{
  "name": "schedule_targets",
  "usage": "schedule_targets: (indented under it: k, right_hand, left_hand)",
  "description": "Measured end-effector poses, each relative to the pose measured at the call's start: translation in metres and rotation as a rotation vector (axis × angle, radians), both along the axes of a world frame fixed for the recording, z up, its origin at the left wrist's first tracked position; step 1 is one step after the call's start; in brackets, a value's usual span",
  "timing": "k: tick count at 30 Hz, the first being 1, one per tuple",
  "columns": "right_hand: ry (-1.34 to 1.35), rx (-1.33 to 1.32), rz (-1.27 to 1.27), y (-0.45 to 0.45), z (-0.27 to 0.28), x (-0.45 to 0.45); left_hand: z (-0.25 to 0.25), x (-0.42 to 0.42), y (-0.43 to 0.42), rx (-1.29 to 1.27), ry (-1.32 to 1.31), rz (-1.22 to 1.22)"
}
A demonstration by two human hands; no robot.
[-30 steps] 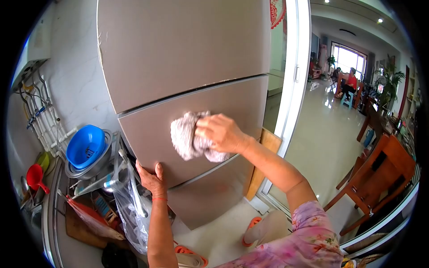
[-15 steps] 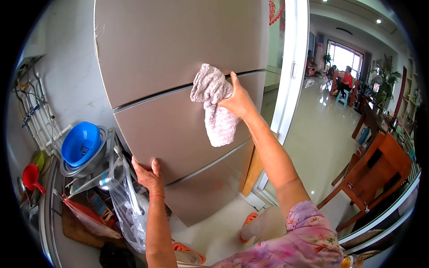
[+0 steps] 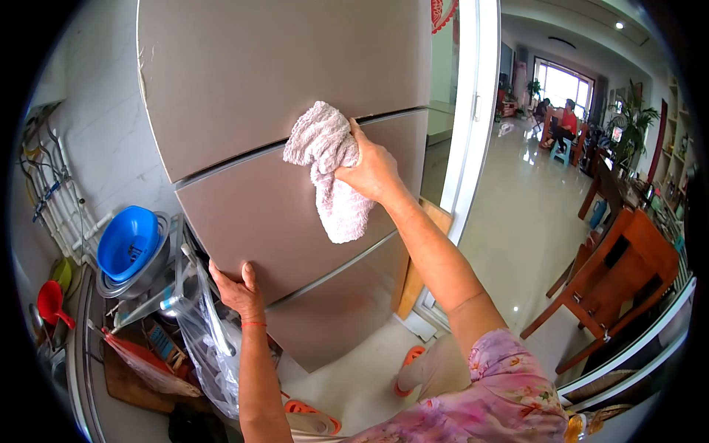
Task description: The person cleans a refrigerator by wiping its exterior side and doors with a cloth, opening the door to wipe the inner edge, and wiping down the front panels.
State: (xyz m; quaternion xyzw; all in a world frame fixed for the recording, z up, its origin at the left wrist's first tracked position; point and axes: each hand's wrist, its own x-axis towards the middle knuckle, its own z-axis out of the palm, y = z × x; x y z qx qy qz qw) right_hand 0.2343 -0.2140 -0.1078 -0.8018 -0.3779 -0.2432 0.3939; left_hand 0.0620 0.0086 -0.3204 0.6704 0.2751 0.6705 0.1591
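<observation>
A: What is the head view showing of the right hand (image 3: pixel 371 173)?

B: It is gripping a pale, fluffy cloth (image 3: pixel 319 140). The fingers are clamping on it, though the folds are hiding most of them, so I can't tell how each one is sitting.

A: And where is the cloth lying?

B: It is covering part of the dark gap (image 3: pixel 233 160) on the fridge, with its top resting over the upper door (image 3: pixel 221 81) and its loose end hanging down in front of the middle door (image 3: pixel 236 214).

A: What is changing?

B: A second ago the cloth was sitting bunched on the middle door; now it is lying higher, and a little further left along the gap than half a second ago. So the rubbing is now taking in the join and the upper door's bottom edge.

A: The left hand (image 3: pixel 240 292)?

B: It is staying at the middle door's left edge, near the bottom corner. Its thumb is standing apart from the fingers, and it is holding no cloth. A plastic bag (image 3: pixel 203 332) is hanging just beside it, below a blue basin (image 3: pixel 127 240).
</observation>
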Motion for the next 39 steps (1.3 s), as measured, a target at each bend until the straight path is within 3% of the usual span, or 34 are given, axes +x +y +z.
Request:
schedule_targets:
  k: [6, 9, 12, 15, 17, 19, 21, 23, 25, 29, 31, 34, 39]
  right_hand:
    - [-0.059, 0.065, 0.042, 0.007, -0.012, 0.004]
    - [-0.152, 0.149, -0.059, 0.015, -0.026, -0.001]
    - [-0.215, 0.226, 0.036, 0.014, -0.031, 0.001]
    - [-0.21, 0.406, 0.04, 0.001, -0.029, 0.038]
    - [0.097, 0.613, 0.033, -0.025, -0.012, 0.05]
    - [0.095, 0.742, -0.1, -0.046, -0.02, 0.118]
    - [0.178, 0.543, -0.394, -0.068, -0.018, 0.147]
    - [0.205, 0.488, -0.443, -0.073, -0.044, 0.205]
    - [0.166, 0.494, -0.454, -0.062, -0.043, 0.208]
    - [0.003, 0.621, -0.372, -0.032, -0.04, 0.149]
    - [-0.058, 0.643, -0.192, -0.02, -0.038, 0.127]
    - [-0.33, 0.618, -0.093, 0.004, -0.038, 0.092]
    - [-0.489, 0.577, 0.073, 0.031, -0.043, 0.037]
  left_hand:
    - [0.004, 0.0, -0.004, -0.016, -0.008, -0.012]
    - [0.002, 0.001, -0.002, -0.011, -0.007, -0.008]
    - [0.0, 0.0, 0.002, 0.021, 0.005, 0.005]
    - [-0.001, -0.001, 0.005, 0.05, 0.005, 0.014]
    - [0.003, -0.002, 0.001, 0.043, 0.002, -0.012]
    - [0.003, -0.002, 0.002, 0.057, -0.008, -0.012]
    - [0.004, -0.002, 0.0, 0.072, -0.01, 0.002]
    - [0.001, -0.001, 0.001, 0.068, -0.016, -0.002]
    - [0.003, 0.002, 0.003, 0.069, -0.03, -0.006]
    - [0.006, -0.002, -0.001, 0.084, -0.014, 0.03]
    - [0.006, -0.002, -0.001, 0.083, -0.017, 0.033]
    - [0.006, -0.001, 0.002, 0.118, -0.025, 0.044]
    - [0.008, -0.001, 0.004, 0.217, -0.026, 0.079]
